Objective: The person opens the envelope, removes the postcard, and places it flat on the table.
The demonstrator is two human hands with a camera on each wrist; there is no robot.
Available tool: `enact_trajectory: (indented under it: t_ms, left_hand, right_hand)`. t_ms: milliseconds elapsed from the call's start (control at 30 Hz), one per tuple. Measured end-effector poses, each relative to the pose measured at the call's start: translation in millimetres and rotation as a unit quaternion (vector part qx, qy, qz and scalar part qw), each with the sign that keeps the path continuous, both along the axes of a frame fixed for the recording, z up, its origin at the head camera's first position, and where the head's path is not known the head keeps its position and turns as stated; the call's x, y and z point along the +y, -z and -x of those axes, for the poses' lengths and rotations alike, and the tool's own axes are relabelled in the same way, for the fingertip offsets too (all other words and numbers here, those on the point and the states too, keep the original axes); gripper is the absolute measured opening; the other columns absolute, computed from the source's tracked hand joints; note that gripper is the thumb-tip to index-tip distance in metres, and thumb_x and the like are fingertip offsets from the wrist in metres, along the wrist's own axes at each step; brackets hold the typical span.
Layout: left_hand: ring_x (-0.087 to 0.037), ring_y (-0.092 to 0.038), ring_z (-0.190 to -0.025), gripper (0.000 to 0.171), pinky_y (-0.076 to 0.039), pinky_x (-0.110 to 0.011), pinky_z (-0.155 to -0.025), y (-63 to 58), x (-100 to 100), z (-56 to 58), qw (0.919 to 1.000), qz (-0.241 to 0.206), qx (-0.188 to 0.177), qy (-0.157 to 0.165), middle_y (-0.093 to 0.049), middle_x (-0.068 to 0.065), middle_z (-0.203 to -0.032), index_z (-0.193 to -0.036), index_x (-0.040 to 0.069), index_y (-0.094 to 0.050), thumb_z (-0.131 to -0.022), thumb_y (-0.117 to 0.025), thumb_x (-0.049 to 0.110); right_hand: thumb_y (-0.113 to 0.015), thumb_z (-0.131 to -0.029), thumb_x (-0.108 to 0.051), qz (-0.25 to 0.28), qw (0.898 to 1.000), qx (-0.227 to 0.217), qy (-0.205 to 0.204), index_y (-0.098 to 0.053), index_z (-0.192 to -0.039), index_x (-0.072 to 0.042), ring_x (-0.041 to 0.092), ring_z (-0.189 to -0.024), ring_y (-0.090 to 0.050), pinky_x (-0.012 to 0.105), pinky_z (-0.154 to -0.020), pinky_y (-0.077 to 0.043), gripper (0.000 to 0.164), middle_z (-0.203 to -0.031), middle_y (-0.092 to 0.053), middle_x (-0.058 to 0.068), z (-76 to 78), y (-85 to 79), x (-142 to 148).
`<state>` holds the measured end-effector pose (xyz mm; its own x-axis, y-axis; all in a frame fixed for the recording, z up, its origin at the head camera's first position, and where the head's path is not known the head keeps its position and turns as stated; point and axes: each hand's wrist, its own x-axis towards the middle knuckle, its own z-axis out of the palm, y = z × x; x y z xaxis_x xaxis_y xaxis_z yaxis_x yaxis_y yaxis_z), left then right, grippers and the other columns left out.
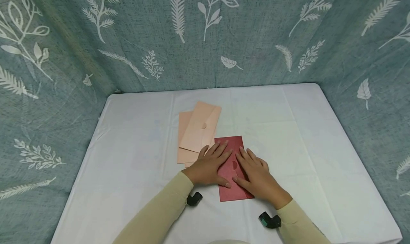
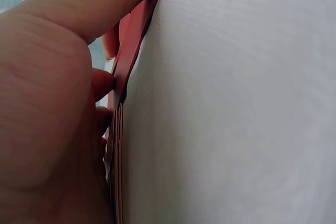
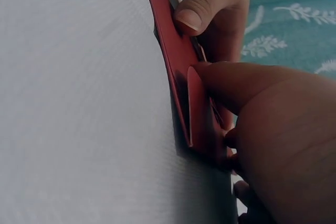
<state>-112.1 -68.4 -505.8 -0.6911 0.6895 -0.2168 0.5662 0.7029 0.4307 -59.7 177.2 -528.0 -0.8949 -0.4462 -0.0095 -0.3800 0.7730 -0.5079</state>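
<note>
A red envelope (image 1: 228, 171) lies lengthwise on the white-covered table. My left hand (image 1: 207, 168) rests on its left side, fingers spread and fairly straight, thumb near the lower middle. From the right, my right hand (image 1: 258, 176) presses on the envelope with extended fingers, its thumb by the rounded tab of the flap. In the right wrist view the flap (image 3: 199, 111) stands slightly lifted at its near end, under the right hand (image 3: 289, 129). Several peach envelopes (image 1: 201, 126) overlap just beyond the left hand, partly covered by it and the red envelope.
The table's white cloth (image 1: 288, 144) stretches around the envelopes. Behind and at both sides hangs a green leaf-patterned curtain (image 1: 192, 66). A pale rounded edge (image 1: 228, 242) shows at the bottom of the head view. Black wrist devices (image 1: 194, 199) sit by both sleeves.
</note>
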Motion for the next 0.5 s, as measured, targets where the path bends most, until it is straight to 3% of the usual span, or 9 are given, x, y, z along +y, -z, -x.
enact_trajectory:
  t_ms: [500]
  left_hand:
    - [-0.027, 0.008, -0.165, 0.122, 0.002, -0.058, -0.127, -0.1, 0.7, -1.0, 0.9999, 0.012, -0.006, -0.006, 0.005, -0.004, -0.182, -0.176, 0.017, -0.018, -0.087, -0.078, 0.076]
  right_hand:
    - [-0.073, -0.104, -0.032, 0.037, 0.999, -0.012, -0.005, -0.037, -0.168, -0.003, 0.04, -0.163, -0.015, 0.067, -0.116, -0.023, 0.079, -0.178, -0.022, 0.015, 1.4, -0.8, 4.0]
